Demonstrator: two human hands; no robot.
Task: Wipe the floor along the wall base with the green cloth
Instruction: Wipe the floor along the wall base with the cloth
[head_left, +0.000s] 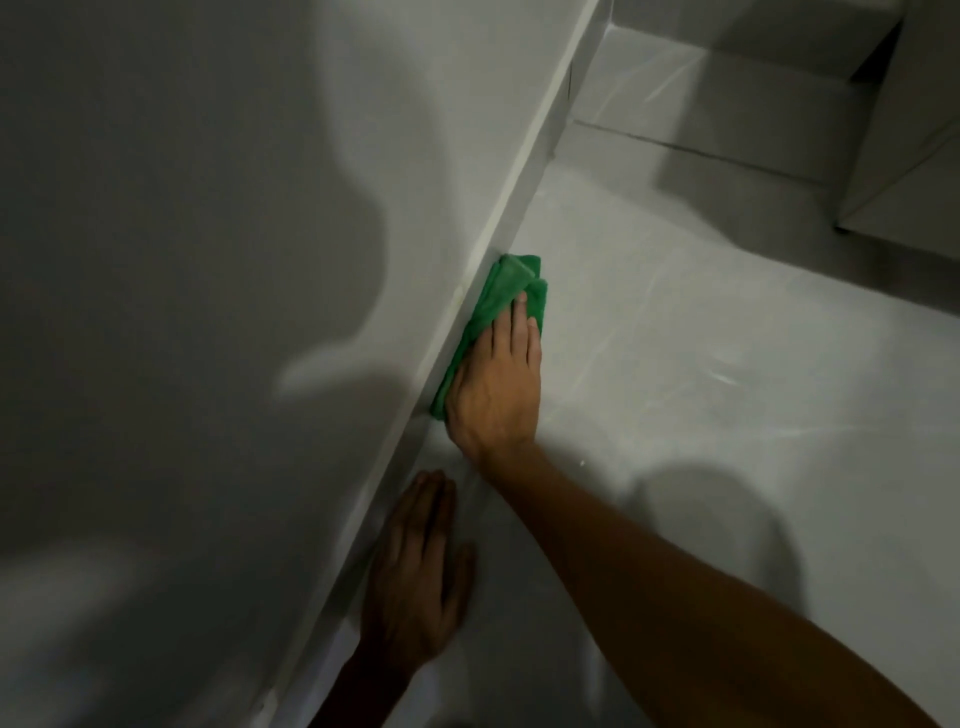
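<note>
So the green cloth (498, 312) is down on the floor (701, 364), folded into a long pad and jammed right up against the skirting board (467, 332) at the bottom of the wall (208, 234). The right hand (496, 389) lies flat on top of it, fingers together and stretched out, palm pressing down. It isn't gripping the cloth, just pinning it. The far end of the cloth pokes out past the fingertips.

The left hand (415, 566) is spread flat on the bare floor nearer the camera, just beside the skirting. It's empty and looks like it's only there as a prop to lean on.

My take on doing this bit well: keep the long edge of the cloth tight in the corner where floor meets skirting, since that's where dust piles up. Push with the heel of the palm as well as the fingers, otherwise the back end of the cloth bunches up. Go in one long stroke along the wall rather than scrubbing in circles.

There are dried streaks all over the floor to the right, so overlapping strokes probably help. The stretch of skirting running off toward the far corner still looks like it needs doing. It's dim in there, so I can't tell how dirty the cloth is.
</note>
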